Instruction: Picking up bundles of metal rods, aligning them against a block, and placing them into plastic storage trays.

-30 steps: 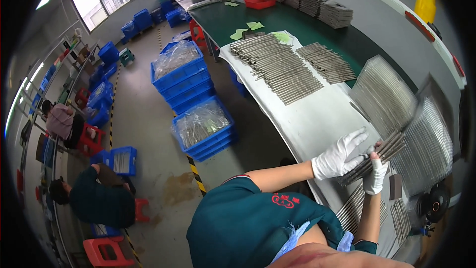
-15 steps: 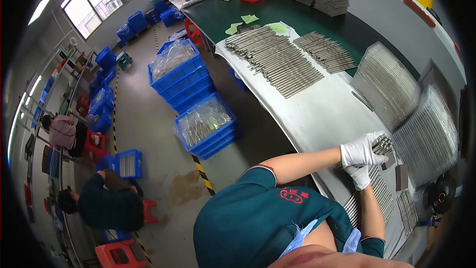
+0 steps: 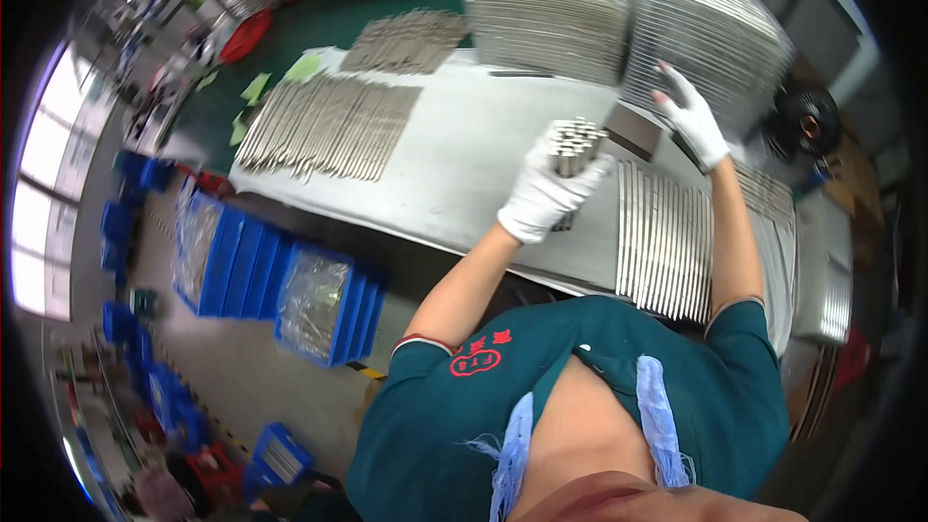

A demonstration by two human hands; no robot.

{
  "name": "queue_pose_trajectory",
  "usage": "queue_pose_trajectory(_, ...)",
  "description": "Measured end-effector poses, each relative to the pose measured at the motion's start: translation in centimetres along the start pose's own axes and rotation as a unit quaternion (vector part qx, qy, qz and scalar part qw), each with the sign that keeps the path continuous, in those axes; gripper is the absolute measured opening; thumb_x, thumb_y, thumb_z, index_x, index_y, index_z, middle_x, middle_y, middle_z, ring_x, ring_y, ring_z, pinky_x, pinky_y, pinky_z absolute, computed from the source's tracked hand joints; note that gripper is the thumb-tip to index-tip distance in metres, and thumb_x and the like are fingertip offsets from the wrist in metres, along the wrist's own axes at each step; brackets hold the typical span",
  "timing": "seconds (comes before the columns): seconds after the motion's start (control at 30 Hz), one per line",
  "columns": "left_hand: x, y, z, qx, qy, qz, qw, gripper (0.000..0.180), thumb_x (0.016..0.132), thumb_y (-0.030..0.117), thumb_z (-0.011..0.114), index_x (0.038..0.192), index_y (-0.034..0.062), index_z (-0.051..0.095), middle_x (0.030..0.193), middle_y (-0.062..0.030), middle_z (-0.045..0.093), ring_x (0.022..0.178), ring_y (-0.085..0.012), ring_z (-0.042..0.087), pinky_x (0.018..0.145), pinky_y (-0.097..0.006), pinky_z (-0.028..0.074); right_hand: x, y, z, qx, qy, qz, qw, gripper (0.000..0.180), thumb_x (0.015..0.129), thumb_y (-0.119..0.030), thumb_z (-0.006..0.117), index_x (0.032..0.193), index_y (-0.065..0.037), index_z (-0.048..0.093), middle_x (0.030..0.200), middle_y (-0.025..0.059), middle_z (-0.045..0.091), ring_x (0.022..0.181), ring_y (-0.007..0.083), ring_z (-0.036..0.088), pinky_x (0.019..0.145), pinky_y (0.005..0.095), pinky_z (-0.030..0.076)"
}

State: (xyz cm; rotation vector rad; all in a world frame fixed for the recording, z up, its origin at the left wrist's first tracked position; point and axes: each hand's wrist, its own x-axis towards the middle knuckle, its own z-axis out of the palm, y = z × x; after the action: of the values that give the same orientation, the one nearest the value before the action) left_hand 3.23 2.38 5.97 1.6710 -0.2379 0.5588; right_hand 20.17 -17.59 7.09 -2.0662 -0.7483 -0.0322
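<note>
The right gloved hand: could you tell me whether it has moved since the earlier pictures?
Yes. The right hand has left the rod bundle held by the left hand and reached away to the far stacked rod trays.

White-gloved left hand (image 3: pixel 543 195), silver metal rods (image 3: pixel 574 145), grey table (image 3: pixel 464 169), blue crates (image 3: pixel 329 304), teal shirt (image 3: pixel 570 406)

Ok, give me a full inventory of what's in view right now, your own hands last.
Work table: one, pale grey, centre.
Metal rod bundle: one, silver, gripped upright in the left hand.
Rods laid in a row: one batch, silver, table's near edge.
Loose rod spreads: two, silver, table's left part.
Stacked rod trays: several, silver, far side.
Crates: several, blue, on the floor at left.
Left hand: white glove, fingers closed on bundle.
Right hand: white glove, at a small dark block.
</note>
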Motion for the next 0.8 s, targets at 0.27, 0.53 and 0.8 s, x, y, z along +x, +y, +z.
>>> queue_pose_trajectory(0.27, 0.0, 1.7, 0.8, -0.122, 0.009, -0.165, 0.979, 0.017, 0.075, 0.005, 0.063, 0.087, 0.0024, 0.051, 0.073, -0.0034, 0.060, 0.068, -0.0087, 0.057, 0.063, -0.022, 0.046, -1.4, 2.2, 5.0, -0.391, -0.144, 0.034, 0.909, 0.070, 0.070, -0.052, 0.056, 0.126, -0.014, 0.040, 0.126, 0.0195, 0.038, 0.111, 0.0324, 0.043, 0.093, 0.0376, 0.035)
queue_pose_trajectory(0.53, 0.7, 3.7, 0.3, -0.160, 0.012, -0.116, 0.980, 0.019, 0.075, 0.004, 0.062, 0.090, 0.0030, 0.049, 0.076, -0.0037, 0.060, 0.070, -0.0112, 0.059, 0.063, -0.022, 0.046, -1.0, -11.5, -0.5, 0.140, -0.078, -0.150, 0.976, 0.053, 0.068, -0.029, 0.068, 0.117, -0.020, 0.051, 0.121, 0.0114, 0.045, 0.111, 0.0276, 0.044, 0.096, 0.0340, 0.032)
queue_pose_trajectory(0.8, 1.7, 0.6, 1.0, 0.007, -0.011, -0.038, 0.999, 0.043, 0.066, 0.006, 0.067, 0.104, 0.0020, 0.047, 0.093, -0.0103, 0.056, 0.086, -0.0208, 0.056, 0.073, -0.030, 0.047, -1.0, -14.9, -0.4, -0.061, -0.210, -0.329, 0.919, 0.054, 0.060, -0.021, 0.073, 0.111, -0.024, 0.057, 0.113, 0.0110, 0.049, 0.101, 0.0285, 0.048, 0.085, 0.0341, 0.041)
